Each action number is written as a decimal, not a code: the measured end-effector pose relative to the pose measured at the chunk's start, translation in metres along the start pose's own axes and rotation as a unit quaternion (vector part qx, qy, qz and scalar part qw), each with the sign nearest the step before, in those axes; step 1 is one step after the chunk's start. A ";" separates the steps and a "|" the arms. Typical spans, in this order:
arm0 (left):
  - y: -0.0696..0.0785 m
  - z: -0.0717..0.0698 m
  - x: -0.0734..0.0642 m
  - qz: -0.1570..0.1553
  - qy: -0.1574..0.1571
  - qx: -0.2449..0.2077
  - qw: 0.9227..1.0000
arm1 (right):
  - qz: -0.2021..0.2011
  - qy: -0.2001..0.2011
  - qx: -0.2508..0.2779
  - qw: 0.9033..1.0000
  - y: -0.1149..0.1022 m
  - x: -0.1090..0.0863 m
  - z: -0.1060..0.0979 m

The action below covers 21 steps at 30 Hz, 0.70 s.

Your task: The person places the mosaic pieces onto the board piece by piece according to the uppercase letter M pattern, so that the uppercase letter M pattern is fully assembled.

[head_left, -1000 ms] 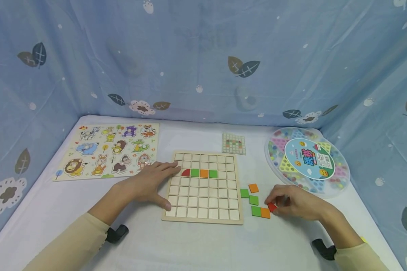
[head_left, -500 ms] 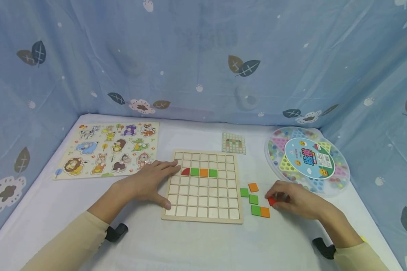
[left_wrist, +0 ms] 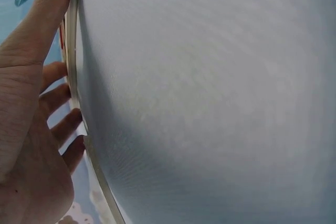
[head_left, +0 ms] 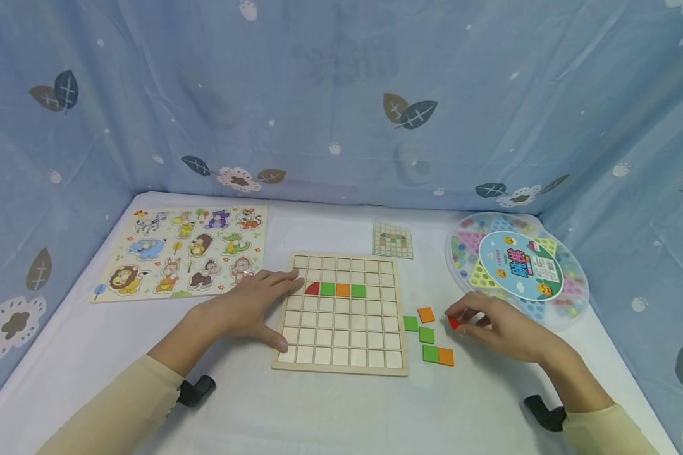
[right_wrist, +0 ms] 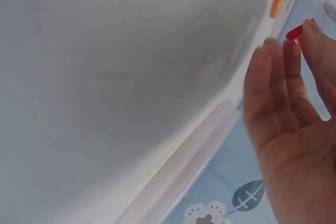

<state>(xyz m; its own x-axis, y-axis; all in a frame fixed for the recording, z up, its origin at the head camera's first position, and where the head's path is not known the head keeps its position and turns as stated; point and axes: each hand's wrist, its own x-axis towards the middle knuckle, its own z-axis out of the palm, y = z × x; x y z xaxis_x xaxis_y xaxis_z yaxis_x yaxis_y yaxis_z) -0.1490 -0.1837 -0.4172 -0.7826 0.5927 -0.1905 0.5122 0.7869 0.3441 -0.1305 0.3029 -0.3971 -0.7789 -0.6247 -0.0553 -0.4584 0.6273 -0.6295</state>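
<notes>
My left hand (head_left: 245,308) rests along the left side of a wooden grid board (head_left: 341,371), its thumb and fingers spread apart and touching the frame. One row of the board holds a red quarter-round tile (head_left: 313,289), two green tiles and an orange tile (head_left: 343,290). To the right of the board, my right hand (head_left: 503,325) pinches a small red tile (head_left: 453,321) between thumb and fingers. In the right wrist view the red tile (right_wrist: 295,33) shows edge-on at the thumb tip; its full outline is hidden.
Loose green tiles (head_left: 426,335) and orange tiles (head_left: 425,314) lie between the board and my right hand. A small pattern card (head_left: 393,251) lies behind the board. An animal puzzle (head_left: 171,246) is at the left, and a round Chinese checkers box (head_left: 518,265) at the right.
My right hand has raised the red tile and shifted it slightly away from me, toward the back of the table. My left hand and the board have stayed put.
</notes>
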 end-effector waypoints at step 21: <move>-0.001 0.000 0.000 0.010 0.002 0.006 1.000 | -0.027 0.009 0.074 0.997 -0.017 0.039 0.003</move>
<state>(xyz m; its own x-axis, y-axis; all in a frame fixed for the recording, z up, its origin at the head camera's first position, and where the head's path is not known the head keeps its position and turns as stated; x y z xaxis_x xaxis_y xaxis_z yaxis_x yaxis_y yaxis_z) -0.1495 -0.1843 -0.4178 -0.7739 0.6074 -0.1794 0.5317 0.7770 0.3371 -0.1519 0.2664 -0.3914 -0.7633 -0.6460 -0.0052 -0.4329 0.5174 -0.7382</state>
